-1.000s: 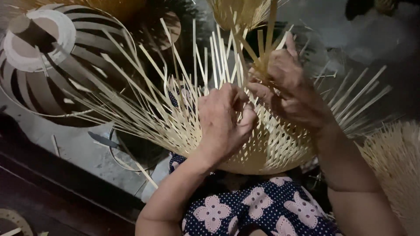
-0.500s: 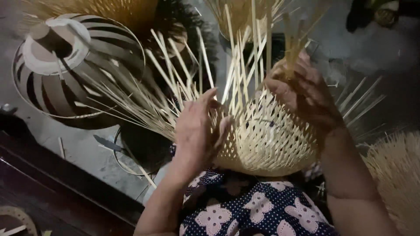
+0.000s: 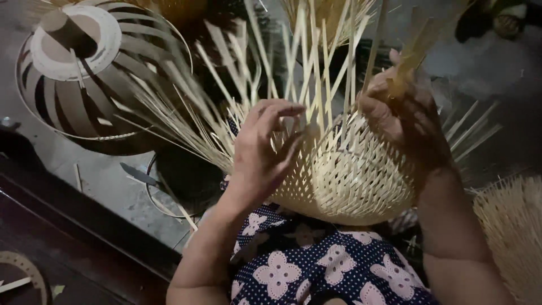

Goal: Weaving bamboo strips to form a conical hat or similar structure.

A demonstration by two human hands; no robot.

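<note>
A half-woven pale bamboo basket (image 3: 350, 175) rests on my lap over dark flowered cloth (image 3: 299, 265), with many loose strips fanning up and out from its rim. My left hand (image 3: 262, 149) presses against the basket's left side, fingers bent among the upright strips. My right hand (image 3: 403, 116) sits on the upper right of the weave and pinches an upright bamboo strip (image 3: 420, 39) between thumb and fingers.
A large domed frame of wide bamboo slats (image 3: 90, 73) stands at the upper left on the concrete floor. A knife (image 3: 141, 176) lies on the floor below it. Another woven bamboo piece (image 3: 508, 231) shows at the right edge. A dark wooden beam (image 3: 73, 237) runs along the lower left.
The basket has turned and tipped so its woven belly faces me. My left hand slid down its left side; my right hand rose and took hold of an upright strip.
</note>
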